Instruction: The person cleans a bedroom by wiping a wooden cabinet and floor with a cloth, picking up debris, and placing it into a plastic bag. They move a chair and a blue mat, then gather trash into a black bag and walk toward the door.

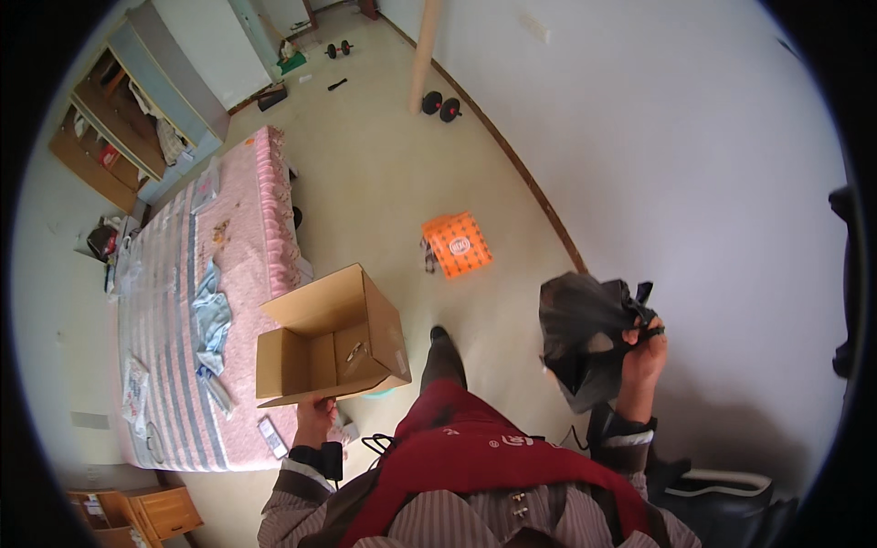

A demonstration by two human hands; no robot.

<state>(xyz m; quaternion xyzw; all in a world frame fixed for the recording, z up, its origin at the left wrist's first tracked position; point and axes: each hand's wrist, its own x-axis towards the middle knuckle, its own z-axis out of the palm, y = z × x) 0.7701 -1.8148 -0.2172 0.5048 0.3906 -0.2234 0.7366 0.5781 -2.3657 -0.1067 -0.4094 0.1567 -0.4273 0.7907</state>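
An open cardboard box is held by its near flap in my left hand. Its flaps stand out, and a small ring-shaped item shows inside; what it is I cannot tell. My right hand grips the gathered top of a black plastic bag, which hangs beside the wall. The bag's contents are hidden. Ahead of my foot, on the floor, lies an orange patterned bag bearing writing, with a dark checked strip at its left side.
To the left is a bed with a pink cover, a light blue cloth and a phone-like device. Dumbbells sit near a pole by the right wall. A wardrobe stands open beyond the bed. A wooden cabinet is at lower left.
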